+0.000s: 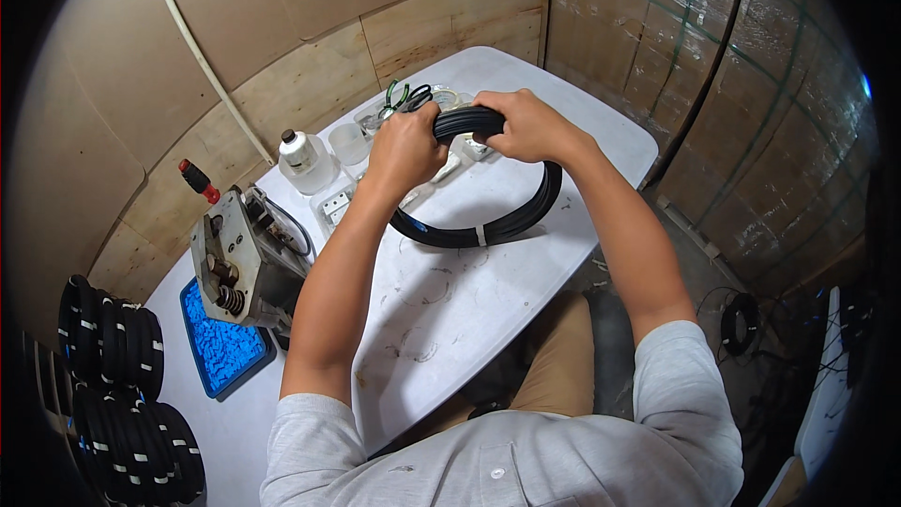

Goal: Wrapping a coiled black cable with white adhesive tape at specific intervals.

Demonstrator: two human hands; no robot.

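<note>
Even, fairly bright overhead light falls on the white table (pixel 526 253), casting soft shadows under the forearms. Fisheye bending curves edges; corners go black. Focus stays sharp centrally.

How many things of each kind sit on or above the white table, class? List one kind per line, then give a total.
Black cable coil, held by left hand and right hand: 1
Metal machine: 1
Blue tray: 1
Clear bottle: 1
Clear cup: 1
Scissors: 1
Total: 6
</note>
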